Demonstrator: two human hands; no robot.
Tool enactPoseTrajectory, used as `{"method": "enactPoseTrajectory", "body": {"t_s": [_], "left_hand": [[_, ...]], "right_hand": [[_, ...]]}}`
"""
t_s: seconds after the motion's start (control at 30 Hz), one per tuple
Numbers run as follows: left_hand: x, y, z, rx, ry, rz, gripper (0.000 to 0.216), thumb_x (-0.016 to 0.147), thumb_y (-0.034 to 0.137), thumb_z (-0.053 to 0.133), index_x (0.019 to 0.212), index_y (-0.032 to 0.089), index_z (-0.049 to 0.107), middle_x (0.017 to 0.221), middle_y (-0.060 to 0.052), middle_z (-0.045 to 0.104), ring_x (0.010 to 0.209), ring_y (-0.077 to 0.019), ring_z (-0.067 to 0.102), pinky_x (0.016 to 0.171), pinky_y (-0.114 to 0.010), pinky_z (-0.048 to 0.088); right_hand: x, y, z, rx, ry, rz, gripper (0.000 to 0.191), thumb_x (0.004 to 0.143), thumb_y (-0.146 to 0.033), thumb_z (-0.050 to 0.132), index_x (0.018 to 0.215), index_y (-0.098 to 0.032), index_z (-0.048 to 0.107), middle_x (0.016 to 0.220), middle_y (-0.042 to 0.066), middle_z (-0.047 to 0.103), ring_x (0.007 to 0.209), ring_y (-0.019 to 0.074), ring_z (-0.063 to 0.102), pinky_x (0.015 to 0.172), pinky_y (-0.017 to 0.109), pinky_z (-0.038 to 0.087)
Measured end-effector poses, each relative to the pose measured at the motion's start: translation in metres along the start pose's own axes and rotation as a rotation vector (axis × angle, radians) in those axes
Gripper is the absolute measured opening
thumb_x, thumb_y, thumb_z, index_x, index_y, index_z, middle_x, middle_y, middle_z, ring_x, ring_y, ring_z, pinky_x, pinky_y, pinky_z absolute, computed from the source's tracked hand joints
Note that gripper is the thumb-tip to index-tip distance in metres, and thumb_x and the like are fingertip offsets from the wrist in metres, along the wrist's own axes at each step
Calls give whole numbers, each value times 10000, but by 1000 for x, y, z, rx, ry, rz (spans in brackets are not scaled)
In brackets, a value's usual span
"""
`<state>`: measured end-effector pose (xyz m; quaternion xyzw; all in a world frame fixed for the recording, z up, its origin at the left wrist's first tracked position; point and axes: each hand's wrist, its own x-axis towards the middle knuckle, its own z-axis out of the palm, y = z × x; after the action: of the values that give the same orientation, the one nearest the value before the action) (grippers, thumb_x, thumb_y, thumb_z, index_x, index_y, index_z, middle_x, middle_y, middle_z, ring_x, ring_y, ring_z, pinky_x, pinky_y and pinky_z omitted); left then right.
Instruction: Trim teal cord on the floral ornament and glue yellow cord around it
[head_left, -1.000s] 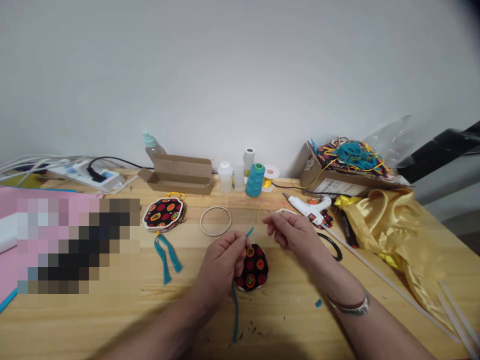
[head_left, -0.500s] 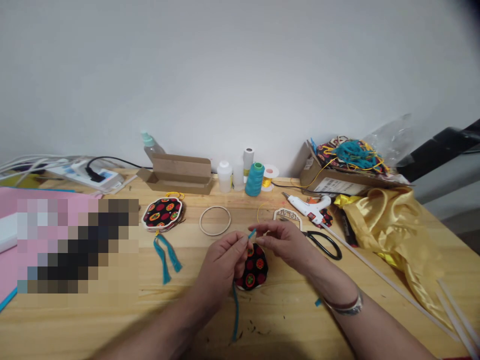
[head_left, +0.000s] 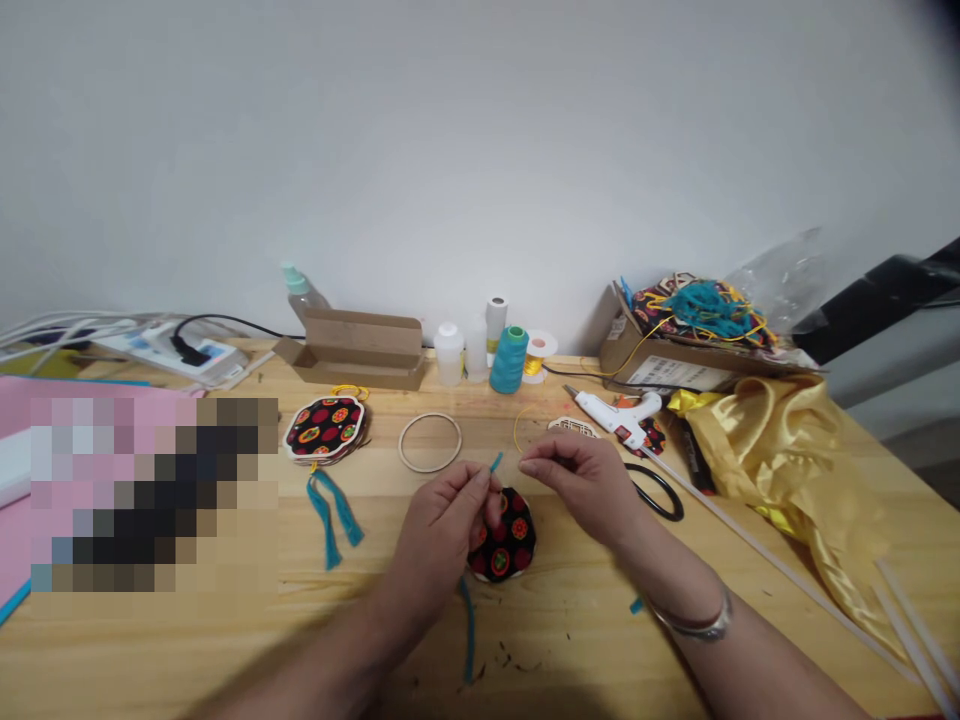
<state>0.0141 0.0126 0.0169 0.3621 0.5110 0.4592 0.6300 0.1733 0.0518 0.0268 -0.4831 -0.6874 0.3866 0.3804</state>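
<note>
My left hand (head_left: 442,525) pinches a teal thread tassel (head_left: 469,635); a short end pokes up past the thumb and a longer strand hangs down to the table. Behind those fingers lies a black fabric piece (head_left: 511,548) with red and orange flower prints. My right hand (head_left: 589,485) is closed in a pinch just to the right, apart from the left; whatever sits between its fingertips is too small to make out. Partly covered by the right hand are scissors with black handles (head_left: 660,492) and a cut-out wooden frame (head_left: 574,427).
A finished-looking patterned ornament (head_left: 327,428) with a teal tassel and a wooden ring (head_left: 430,442) lie at left. Behind stand a cardboard tray (head_left: 360,375), bottles and a teal thread cone (head_left: 509,362). To the right are a glue gun (head_left: 611,415), gold cloth (head_left: 780,450) and a filled box (head_left: 667,372).
My right hand has drawn back to the right, away from the left fingertips, and lowered over the scissors. My left hand keeps its pinch on the tassel.
</note>
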Motion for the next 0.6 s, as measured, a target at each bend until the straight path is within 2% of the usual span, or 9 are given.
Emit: {"method": "enactPoseTrajectory", "body": {"t_s": [0.07,0.13,0.23,0.3,0.37,0.43,0.6], "left_hand": [[1,3,-1,33,77,20,260,735,403,600,726,147,646,437,66,400,399,-56,290,399,-172,221],[2,5,-1,22,137,18,297,721,422,611,807,144,671,399,90,315,389,-55,249,391,-170,195],[4,5,-2,-17,141,13,329,723,430,610,871,142,671,394,99,293,386,-51,230,386,-167,181],[4,3,-2,-38,91,7,301,733,419,603,843,147,670,411,90,337,395,-53,261,394,-166,214],[3,0,-1,-22,37,14,264,751,400,588,801,153,666,464,66,427,430,-61,329,426,-171,275],[2,-3,-1,29,0,44,233,765,374,578,746,156,656,538,41,499,491,-71,395,479,-177,325],[0,-4,-1,182,-13,71,242,785,369,553,681,162,622,492,62,414,466,-64,336,439,-171,263]], "right_hand": [[-4,-3,-3,-158,67,-171,97,777,-191,593,715,-166,663,714,19,579,691,119,516,646,243,398],[-8,-7,-4,-334,61,-336,136,811,-171,548,753,-187,671,770,31,554,741,128,494,662,253,379],[-14,-14,-2,-503,-168,-576,185,824,-133,512,737,-214,654,756,10,543,730,124,454,658,260,344],[-15,-16,2,-522,-295,-668,185,829,-127,505,725,-209,633,737,-1,555,713,120,442,663,262,338],[-15,-15,5,-523,-282,-671,175,841,-141,495,728,-189,620,732,9,566,708,126,439,660,269,339],[-13,-11,8,-535,-206,-625,181,854,-165,483,727,-172,612,726,27,569,716,140,441,654,281,341],[-13,-5,5,-540,-77,-524,187,865,-223,483,728,-159,593,721,39,554,751,160,445,676,304,344]]}}
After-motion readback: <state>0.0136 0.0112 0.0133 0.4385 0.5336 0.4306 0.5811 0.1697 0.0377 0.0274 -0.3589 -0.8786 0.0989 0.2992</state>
